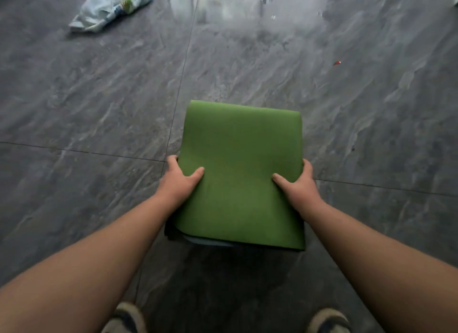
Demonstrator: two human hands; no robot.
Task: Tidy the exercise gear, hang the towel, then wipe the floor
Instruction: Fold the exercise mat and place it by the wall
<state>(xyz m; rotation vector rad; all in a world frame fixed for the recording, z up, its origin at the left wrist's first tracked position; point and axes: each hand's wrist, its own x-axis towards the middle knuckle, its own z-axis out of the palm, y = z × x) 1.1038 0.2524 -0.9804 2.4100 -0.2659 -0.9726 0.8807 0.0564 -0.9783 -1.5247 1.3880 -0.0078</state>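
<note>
The folded green mat (240, 174) is held level above the floor (99, 97); left hand (179, 177) and right hand (298, 184) clamp opposite edges, thumbs on top, probably keeping the folds together; the towel (109, 7) lies well apart.

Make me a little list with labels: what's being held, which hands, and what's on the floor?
held: folded green mat
left hand: grips the mat's left edge, thumb on top
right hand: grips the mat's right edge, thumb on top
floor: dark grey tiles
towel: crumpled on the floor, far left
red scrap: on the floor, right
shoes: at bottom edge
</note>
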